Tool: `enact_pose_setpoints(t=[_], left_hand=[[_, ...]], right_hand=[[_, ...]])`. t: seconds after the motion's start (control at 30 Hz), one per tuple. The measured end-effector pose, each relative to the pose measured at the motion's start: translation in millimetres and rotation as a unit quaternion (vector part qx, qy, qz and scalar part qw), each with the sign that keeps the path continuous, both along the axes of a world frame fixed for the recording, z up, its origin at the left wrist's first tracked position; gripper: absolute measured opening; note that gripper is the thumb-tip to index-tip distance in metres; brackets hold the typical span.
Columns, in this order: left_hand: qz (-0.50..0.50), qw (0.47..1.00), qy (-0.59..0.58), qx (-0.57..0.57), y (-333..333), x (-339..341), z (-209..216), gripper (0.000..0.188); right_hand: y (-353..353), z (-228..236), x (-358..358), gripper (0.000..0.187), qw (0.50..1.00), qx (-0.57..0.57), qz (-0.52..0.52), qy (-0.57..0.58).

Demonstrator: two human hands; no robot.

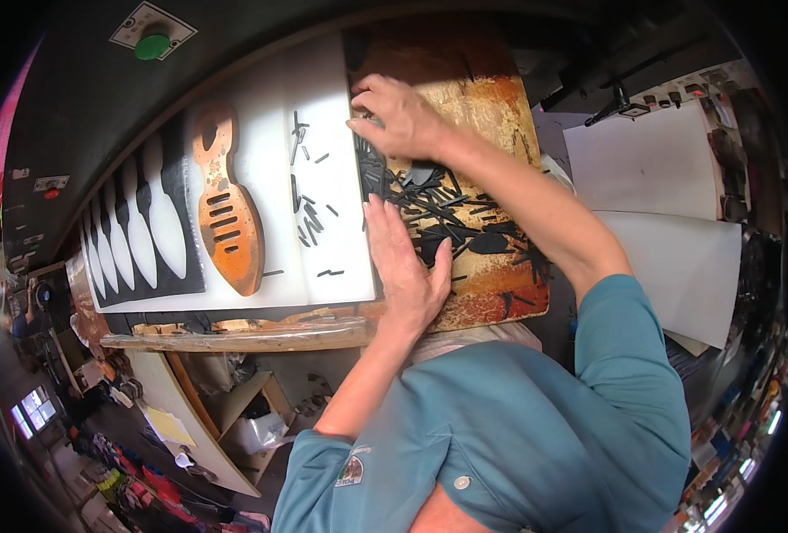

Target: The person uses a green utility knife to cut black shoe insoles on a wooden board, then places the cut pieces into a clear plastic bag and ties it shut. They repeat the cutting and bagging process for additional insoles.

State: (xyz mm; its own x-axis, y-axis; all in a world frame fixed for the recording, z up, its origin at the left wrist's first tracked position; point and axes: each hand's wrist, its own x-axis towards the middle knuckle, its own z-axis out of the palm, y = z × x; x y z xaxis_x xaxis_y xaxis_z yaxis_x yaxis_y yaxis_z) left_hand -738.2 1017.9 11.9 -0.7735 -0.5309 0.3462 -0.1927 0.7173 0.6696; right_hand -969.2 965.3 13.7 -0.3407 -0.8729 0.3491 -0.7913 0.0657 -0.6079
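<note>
A thick white cutting board (330, 240) lies under the black press. On it rests an orange-brown cutting die (230, 233), long and sole-shaped, with several slots. To its left is a black sheet (189, 266) with several sole-shaped cut-outs showing white. Small black strips (309, 222) are scattered over the board's right part. My left hand (404, 266) lies with fingers stretched along the board's right edge, beside a pile of black scraps (420, 200). My right hand (403, 115) is at the far right edge, fingers bent and thumb apart; nothing held is visible.
The scraps lie on a worn yellow-brown surface (492, 293). A green button (153, 47) and a red one (52, 193) are on the press. White sheets (669, 266) stand at the right. A wooden ledge (252, 336) runs along the near edge, with shelving (203, 400) below.
</note>
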Motion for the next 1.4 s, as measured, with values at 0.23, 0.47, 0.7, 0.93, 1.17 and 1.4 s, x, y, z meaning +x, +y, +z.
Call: enact_pose_setpoints(t=[0.23, 0.47, 0.7, 0.93, 1.17, 1.4], left_hand=[[-0.054, 0.999, 0.007, 0.0, 11, 4, -1, 0.093], [-0.12, 0.989, 0.071, 0.048, 2, 19, 8, 0.066], [-0.034, 0.998, -0.052, -0.002, -3, 0, 7, 0.089], [-0.084, 0.992, -0.089, -0.02, 2, -5, 2, 0.096], [-0.058, 0.997, 0.001, -0.048, -11, -2, 1, 0.119], [-0.074, 0.982, -0.139, -0.107, 11, -27, 0, 0.126]], right_hand=[[80, -10, 44, 0.033, 0.988, -0.062, 0.115, 0.085], [111, 31, 4, 0.025, 0.976, 0.028, 0.215, 0.018], [-66, -5, -80, 0.068, 0.982, 0.086, -0.136, 0.102], [-21, -8, -67, 0.061, 0.974, 0.221, -0.042, -0.003], [71, 5, -29, 0.047, 0.995, -0.075, 0.056, 0.029], [94, -9, -7, 0.051, 0.99, 0.01, 0.109, 0.084]])
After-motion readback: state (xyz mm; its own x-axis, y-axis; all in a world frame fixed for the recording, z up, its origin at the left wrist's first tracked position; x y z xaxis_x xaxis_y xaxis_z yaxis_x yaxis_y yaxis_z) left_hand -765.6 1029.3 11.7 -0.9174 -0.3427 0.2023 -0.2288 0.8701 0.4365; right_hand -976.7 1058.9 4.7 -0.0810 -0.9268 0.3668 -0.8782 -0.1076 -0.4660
